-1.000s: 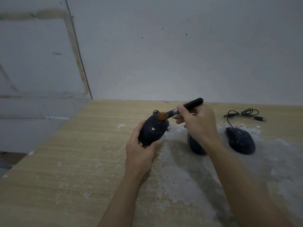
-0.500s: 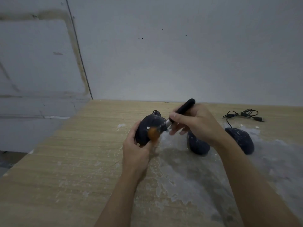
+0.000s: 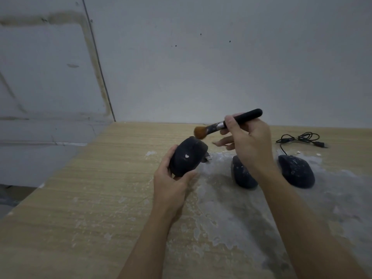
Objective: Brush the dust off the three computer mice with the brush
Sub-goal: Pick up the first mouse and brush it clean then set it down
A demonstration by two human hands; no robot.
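Left hand (image 3: 171, 184) at 6 o'clock is gripping the first mouse (image 3: 188, 156), thumb and fingers curled round its sides, holding it tilted up off the table (image 3: 80, 198). White fleck's showing on its back w/ little other dust, so it's looking nearly done, I'd say. Right hand (image 3: 249, 141) at 1 o'clock is pinching the brush (image 3: 227, 123) by the handle, thumb and forefinger clamped on it, other fingers spread loose below. Half a sec ago the bristles were low on the mouse's near side; now they're swinging up, sitting at its far top edge, prob just touching or just off, can't tell. Reads as a stroke ending or resetting. Further out at 3 o'clock, second mouse (image 3: 243, 174) and third mouse (image 3: 296, 172) are sitting in the white dust patch (image 3: 221, 208), speckled, not yet brushed. Cable (image 3: 298, 137) is coiling beyond, near the wall.
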